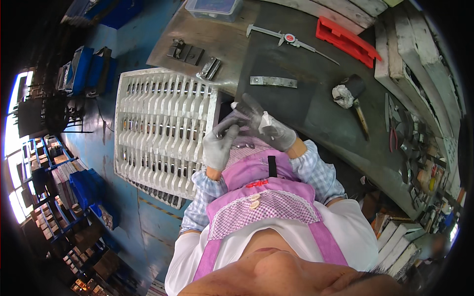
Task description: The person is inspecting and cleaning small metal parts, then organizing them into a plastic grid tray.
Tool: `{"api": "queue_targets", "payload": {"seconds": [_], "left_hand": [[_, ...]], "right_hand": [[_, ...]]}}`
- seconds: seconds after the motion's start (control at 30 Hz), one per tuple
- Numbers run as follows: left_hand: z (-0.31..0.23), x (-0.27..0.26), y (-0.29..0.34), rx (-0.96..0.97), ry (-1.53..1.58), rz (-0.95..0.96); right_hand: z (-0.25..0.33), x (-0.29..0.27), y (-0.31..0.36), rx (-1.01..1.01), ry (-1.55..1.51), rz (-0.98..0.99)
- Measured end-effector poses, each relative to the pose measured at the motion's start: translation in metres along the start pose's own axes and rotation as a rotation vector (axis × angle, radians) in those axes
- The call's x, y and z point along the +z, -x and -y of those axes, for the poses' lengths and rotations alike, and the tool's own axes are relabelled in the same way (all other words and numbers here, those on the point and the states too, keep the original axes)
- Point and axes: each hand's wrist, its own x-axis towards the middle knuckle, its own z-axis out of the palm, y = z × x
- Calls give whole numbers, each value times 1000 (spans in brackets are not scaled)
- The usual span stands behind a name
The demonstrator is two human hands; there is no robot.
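Note:
My left hand (217,148), in a white glove with grey-soiled fingertips, is beside the right edge of a white slotted rack (217,111). Its fingers curl toward the thumb; whatever is between them I cannot make out. Close by on the right is my right hand (276,132), gloved too, its dark-smudged fingers stretched out toward the far left and apart. A crumpled white patch (267,121) shows at its thumb side; whether it is cloth or part of the glove I cannot tell. Shiny metal parts stand in rows in the rack's slots.
On the dark bench (316,116) lie a curved metal strip (273,82), a caliper (291,39), a red plastic case (345,42), a mallet (363,116) with a white wrapping and pliers (393,140). Metal blocks (185,52) and a clear plastic box (215,9) are farther left.

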Motion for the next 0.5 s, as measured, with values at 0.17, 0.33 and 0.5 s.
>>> {"api": "queue_targets", "payload": {"seconds": [0.17, 0.33, 0.5], "left_hand": [[-17, 3, 3, 475, -666, 314], [-19, 14, -14, 525, -642, 610], [-4, 11, -25, 436, -574, 742]], "right_hand": [[-19, -28, 28, 191, -13, 42], [-38, -56, 45, -160, 994, 186], [-46, -36, 53, 96, 130, -3]]}}
